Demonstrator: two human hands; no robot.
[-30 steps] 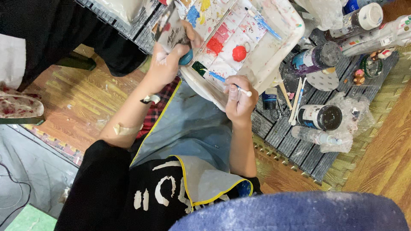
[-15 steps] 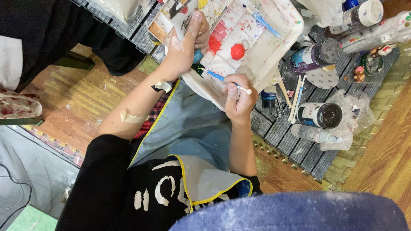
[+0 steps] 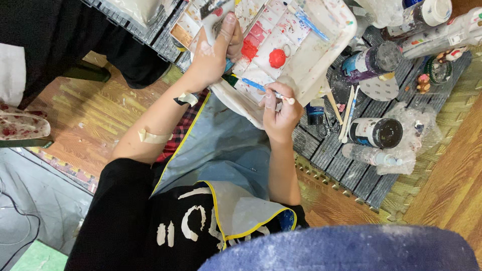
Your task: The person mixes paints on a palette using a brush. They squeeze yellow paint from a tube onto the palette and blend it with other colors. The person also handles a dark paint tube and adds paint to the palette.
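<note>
Blue-handled paintbrush point(image 3: 261, 88) pinched in my right hand point(image 3: 279, 116), fingers point(image 3: 269, 100) curled tight round the shaft near its pale end, tip pointing toward my left hand and lying over the white paint palette point(image 3: 321, 50). Palette sits on my lap edge, just above the right-hand fingers, tilted, wells smeared red, blue and yellow, a red blob point(image 3: 277, 58) just past the brush. My left hand point(image 3: 213, 52) grips the palette's near-left part, fingers wrapped over it, thumb point(image 3: 227, 31) stretched flat along the top; something teal shows under the palm, can't tell what. Grey-blue apron point(image 3: 221, 150) below both hands. To the right of my right fingers, on the grey slatted floor mat point(image 3: 346, 165): a small blue-capped bottle point(image 3: 315, 111), loose sticks point(image 3: 346, 108), a dark-lidded paint jar point(image 3: 376, 132), a purple-labelled jar point(image 3: 369, 61), a plastic-wrapped bottle point(image 3: 374, 156).
</note>
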